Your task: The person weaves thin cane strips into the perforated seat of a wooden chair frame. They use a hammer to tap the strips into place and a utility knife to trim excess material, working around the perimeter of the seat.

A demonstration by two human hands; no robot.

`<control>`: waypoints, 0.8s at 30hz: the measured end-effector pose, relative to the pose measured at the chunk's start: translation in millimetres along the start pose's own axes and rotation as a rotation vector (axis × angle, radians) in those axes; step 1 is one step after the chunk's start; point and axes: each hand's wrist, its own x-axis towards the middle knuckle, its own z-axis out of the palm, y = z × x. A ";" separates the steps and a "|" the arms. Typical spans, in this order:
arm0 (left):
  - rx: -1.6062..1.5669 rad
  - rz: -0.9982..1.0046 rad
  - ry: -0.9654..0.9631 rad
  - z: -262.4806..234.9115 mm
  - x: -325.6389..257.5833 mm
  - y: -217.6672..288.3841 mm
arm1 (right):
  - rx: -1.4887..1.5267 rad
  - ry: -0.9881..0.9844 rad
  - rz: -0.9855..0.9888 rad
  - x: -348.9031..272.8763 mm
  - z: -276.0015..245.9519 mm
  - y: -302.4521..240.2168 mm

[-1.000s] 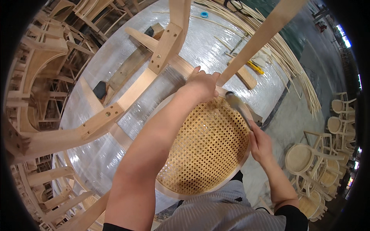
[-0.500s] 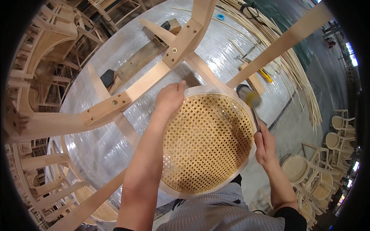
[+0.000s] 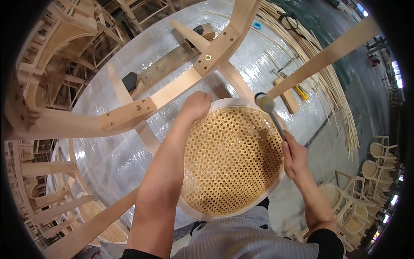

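A round woven cane seat (image 3: 233, 164) with a pale wooden rim sits in front of me, its near edge by my waist. It lies within a wooden chair frame (image 3: 174, 90) tipped over on the table. My left hand (image 3: 197, 106) is closed around the seat's upper left rim, its fingertips hidden behind the wood. My right hand (image 3: 296, 156) grips the handle of a mallet (image 3: 265, 102) with a rounded, yellowish head. The mallet's head is over the rim at the upper right, near the base of a chair leg (image 3: 323, 57); whether it touches cannot be told.
A plastic-wrapped table (image 3: 99, 162) bears wooden blocks (image 3: 166, 64), a yellow-handled tool (image 3: 300, 91), a blue ring (image 3: 257, 25) and long cane strips (image 3: 340, 99). Chair frames (image 3: 64, 39) are stacked at left; more chairs (image 3: 355, 207) with round seats stand on the floor at right.
The mallet head has swung left and slightly up along the seat's rim. My left hand stays on the rim, and the view has shifted a little.
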 end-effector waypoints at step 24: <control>-0.211 0.134 0.360 12.9 -8.4 2.4 | -0.012 0.078 0.306 -108.4 -15.3 58.4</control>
